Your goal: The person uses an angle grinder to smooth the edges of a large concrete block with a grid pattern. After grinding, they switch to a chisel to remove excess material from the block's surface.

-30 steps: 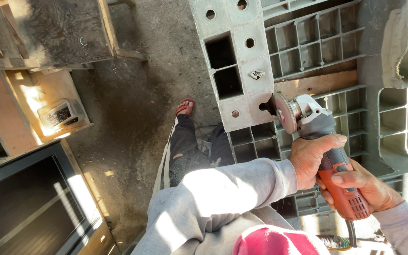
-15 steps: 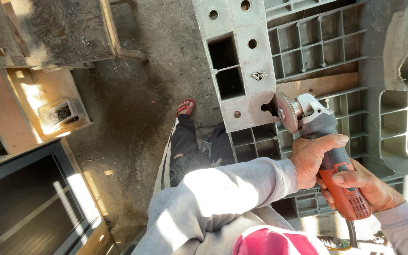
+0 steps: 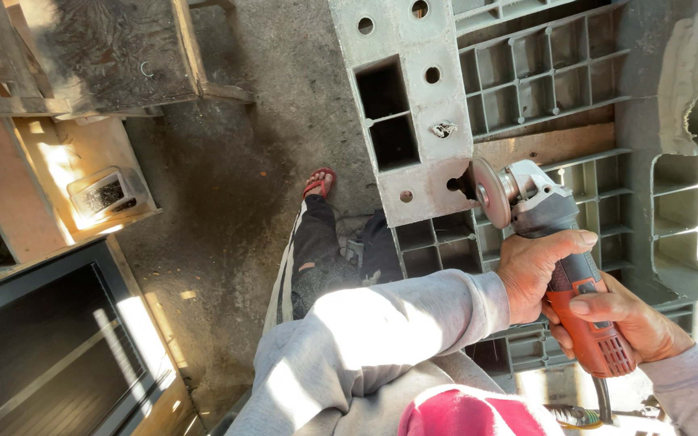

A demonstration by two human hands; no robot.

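Note:
Both my hands grip an angle grinder with a grey head and an orange-red body. My left hand wraps the front of the body just behind the head. My right hand clasps the rear grip near the cord. The grinder's round disc touches the lower right corner of a grey metal plate that has round holes and two rectangular openings. A bolt sticks out of the plate just above the disc.
Grey plastic grid pallets lie under and beside the plate, with a wooden strip across them. My leg and red sandal rest on the concrete floor. Wooden boxes and a dark framed panel stand at left.

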